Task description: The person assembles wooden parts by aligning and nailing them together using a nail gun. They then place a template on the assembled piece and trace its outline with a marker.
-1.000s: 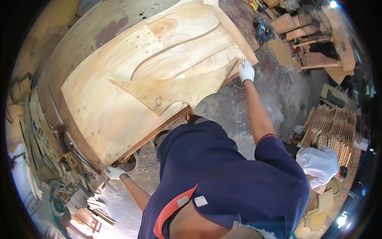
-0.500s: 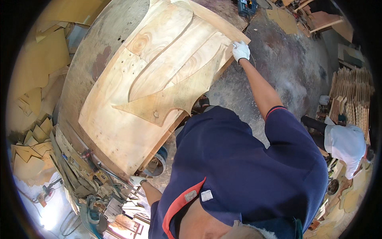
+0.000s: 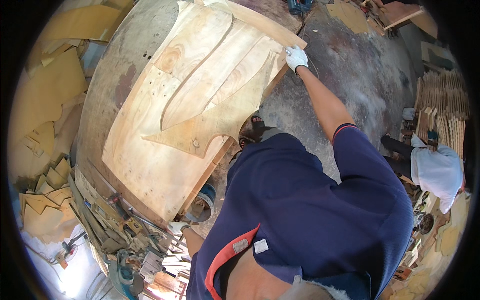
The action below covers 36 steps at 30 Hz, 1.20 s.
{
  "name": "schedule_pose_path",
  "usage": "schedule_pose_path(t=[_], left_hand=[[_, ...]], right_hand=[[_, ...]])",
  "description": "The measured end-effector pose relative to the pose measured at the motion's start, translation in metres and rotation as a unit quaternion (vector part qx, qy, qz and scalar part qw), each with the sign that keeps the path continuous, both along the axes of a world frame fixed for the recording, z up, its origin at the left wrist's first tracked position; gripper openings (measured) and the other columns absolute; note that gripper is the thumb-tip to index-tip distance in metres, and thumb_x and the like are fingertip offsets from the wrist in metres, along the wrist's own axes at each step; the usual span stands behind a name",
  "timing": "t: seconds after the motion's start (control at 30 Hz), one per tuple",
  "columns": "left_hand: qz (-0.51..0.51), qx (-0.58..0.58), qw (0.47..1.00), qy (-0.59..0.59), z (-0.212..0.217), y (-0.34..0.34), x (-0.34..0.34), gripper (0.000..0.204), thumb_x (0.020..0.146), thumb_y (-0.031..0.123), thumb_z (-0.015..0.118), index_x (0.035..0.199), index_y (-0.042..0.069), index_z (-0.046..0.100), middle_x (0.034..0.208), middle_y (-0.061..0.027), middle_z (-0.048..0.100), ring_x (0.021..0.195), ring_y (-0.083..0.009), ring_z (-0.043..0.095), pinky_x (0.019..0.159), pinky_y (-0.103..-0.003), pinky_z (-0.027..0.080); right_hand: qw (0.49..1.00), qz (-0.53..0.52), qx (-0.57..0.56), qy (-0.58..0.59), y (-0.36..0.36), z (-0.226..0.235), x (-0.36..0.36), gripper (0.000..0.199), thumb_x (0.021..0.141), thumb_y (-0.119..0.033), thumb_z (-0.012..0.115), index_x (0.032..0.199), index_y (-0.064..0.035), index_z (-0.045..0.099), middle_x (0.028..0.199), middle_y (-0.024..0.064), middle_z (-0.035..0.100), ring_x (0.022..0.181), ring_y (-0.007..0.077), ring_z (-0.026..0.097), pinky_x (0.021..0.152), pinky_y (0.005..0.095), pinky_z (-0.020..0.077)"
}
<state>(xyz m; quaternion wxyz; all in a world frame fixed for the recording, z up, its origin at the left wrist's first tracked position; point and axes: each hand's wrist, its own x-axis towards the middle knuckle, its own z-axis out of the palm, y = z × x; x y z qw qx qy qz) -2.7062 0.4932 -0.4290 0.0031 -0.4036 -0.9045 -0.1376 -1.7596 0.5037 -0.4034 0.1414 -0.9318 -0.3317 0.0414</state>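
Note:
A large pale plywood sheet (image 3: 145,165) lies across the worktable in front of me. Curved cut boards (image 3: 192,75) rest on top of it, and a thin tan curved template (image 3: 205,131) with a pointed end overlaps them. My right hand (image 3: 296,58), in a white glove, is closed over the sheet's edge near its far right corner. At the near left corner, my gloved left hand (image 3: 177,228) touches the wood; its fingers are mostly hidden, so I cannot tell how they are held.
The stained worktable (image 3: 107,95) curves along the left. Below the near edge stands a bucket (image 3: 202,202). Tools and offcuts (image 3: 120,210) crowd the lower left; tan sheets (image 3: 55,95) lie beyond. A blue power tool (image 3: 300,6) sits at the top. A co-worker (image 3: 435,170) bends at right by stacked slats (image 3: 442,95).
The view has turned slightly, and the sheet appears shifted with it. Both hands keep their places at the sheet's corners. More of my sandalled foot shows below the table edge.

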Motion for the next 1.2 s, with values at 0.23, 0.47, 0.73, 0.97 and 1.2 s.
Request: schedule_pose_path(t=[0.23, 0.47, 0.73, 0.97, 1.2], left_hand=[[0.076, 0.022, 0.997, -0.019, 0.046, 0.007, 0.029, 0.054, 0.093, 0.039, 0.058, 0.122, -0.006, 0.068, 0.119, -0.029, 0.069, 0.104, -0.0444, 0.066, 0.09, -0.054, 0.05], [0.054, 0.15, 0.986, -0.053, 0.103, 0.012, 0.189, 0.046, 0.097, 0.03, 0.058, 0.126, -0.005, 0.067, 0.125, -0.0228, 0.069, 0.109, -0.0392, 0.068, 0.098, -0.046, 0.051], [0.013, 0.251, 0.951, -0.179, 0.126, 0.019, 0.426, 0.034, 0.098, 0.02, 0.054, 0.112, -0.005, 0.072, 0.11, -0.0186, 0.074, 0.1, -0.0314, 0.066, 0.097, -0.04, 0.049], [-0.121, 0.246, 0.919, -0.283, 0.133, 0.06, 0.55, 0.025, 0.096, 0.008, 0.055, 0.11, -0.005, 0.071, 0.096, -0.0119, 0.071, 0.09, -0.0205, 0.064, 0.085, -0.034, 0.051], [-0.181, 0.21, 0.916, -0.29, 0.143, 0.079, 0.597, 0.02, 0.096, 0.007, 0.06, 0.113, 0.0, 0.07, 0.087, -0.0055, 0.068, 0.078, -0.0131, 0.06, 0.073, -0.028, 0.048]], right_hand=[[0.96, 0.243, -0.066, 0.119, -0.008, 0.044, 0.053, 0.024, 0.086, -0.018, 0.061, 0.107, -0.0095, 0.07, 0.114, 0.0199, 0.067, 0.103, 0.0414, 0.065, 0.086, 0.0488, 0.0519], [0.902, 0.419, -0.108, 0.012, -0.004, 0.059, 0.065, 0.032, 0.078, -0.031, 0.078, 0.098, -0.0087, 0.065, 0.104, 0.016, 0.063, 0.101, 0.0384, 0.067, 0.085, 0.0487, 0.0543], [0.882, 0.471, 0.014, 0.001, -0.016, 0.027, 0.085, 0.052, 0.083, -0.035, 0.079, 0.123, -0.0078, 0.061, 0.124, 0.0146, 0.063, 0.113, 0.0347, 0.065, 0.087, 0.0437, 0.0564], [0.892, 0.438, 0.049, 0.097, -0.019, 0.028, 0.085, 0.052, 0.079, -0.032, 0.082, 0.12, -0.0068, 0.064, 0.123, 0.0188, 0.063, 0.108, 0.0377, 0.066, 0.088, 0.0442, 0.0559], [0.911, 0.162, 0.139, 0.353, -0.02, 0.007, 0.096, 0.053, 0.084, -0.022, 0.081, 0.128, 0.0012, 0.063, 0.118, 0.0189, 0.068, 0.107, 0.0299, 0.069, 0.095, 0.0367, 0.0543]])
